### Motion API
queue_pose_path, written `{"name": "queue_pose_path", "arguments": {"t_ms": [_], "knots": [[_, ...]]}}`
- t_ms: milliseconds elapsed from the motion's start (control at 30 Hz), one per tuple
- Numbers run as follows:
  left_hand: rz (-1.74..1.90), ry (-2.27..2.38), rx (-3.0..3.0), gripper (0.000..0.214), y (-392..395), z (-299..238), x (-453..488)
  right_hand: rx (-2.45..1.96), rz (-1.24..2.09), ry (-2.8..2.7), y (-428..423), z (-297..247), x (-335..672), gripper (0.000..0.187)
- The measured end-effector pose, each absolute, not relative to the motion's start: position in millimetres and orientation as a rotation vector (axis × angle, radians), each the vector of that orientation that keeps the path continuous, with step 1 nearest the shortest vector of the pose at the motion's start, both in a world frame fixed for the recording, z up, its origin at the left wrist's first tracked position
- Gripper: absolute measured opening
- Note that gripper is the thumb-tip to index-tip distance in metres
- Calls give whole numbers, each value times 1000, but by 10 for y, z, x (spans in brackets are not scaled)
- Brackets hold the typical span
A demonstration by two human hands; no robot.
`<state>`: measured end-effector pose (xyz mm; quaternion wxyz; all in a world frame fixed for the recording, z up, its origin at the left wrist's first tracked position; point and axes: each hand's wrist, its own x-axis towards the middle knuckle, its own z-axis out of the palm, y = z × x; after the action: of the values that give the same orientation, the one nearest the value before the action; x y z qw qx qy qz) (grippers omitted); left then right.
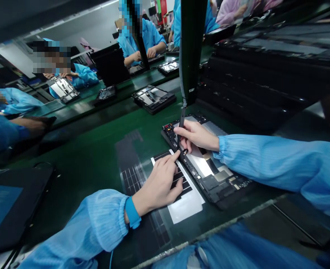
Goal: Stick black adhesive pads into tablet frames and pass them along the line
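My left hand [159,185] lies flat on a white backing sheet [186,201] carrying black adhesive strips [181,179], its index fingertip near the sheet's top corner. My right hand [195,136] grips a slim black pen-like tool [181,129], whose tip reaches down by my left index finger. Under my right hand lies an opened tablet-like device [210,175] in a black frame, with silver panels and small circuit parts showing. Its upper left part is hidden by that hand. A blue strap [133,213] circles my left wrist.
A green bench mat [83,168] runs beneath everything. Stacked black trays [257,74] fill the right, and a black pad [10,209] lies at lower left. A dark upright post [191,48] stands ahead. Beyond it, co-workers in blue smocks handle similar devices.
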<state>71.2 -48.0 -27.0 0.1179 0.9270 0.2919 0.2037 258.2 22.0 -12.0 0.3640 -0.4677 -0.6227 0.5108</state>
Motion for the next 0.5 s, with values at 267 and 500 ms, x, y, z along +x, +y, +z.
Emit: {"name": "queue_pose_path", "arguments": {"t_ms": [267,500], "knots": [[652,956,2258,14,-753,-130,861,-1294,1216,-1607,261,2,2621,28],[342,1247,2051,34,-71,36,869,-2114,66,-1891,281,294,3186,40]]}}
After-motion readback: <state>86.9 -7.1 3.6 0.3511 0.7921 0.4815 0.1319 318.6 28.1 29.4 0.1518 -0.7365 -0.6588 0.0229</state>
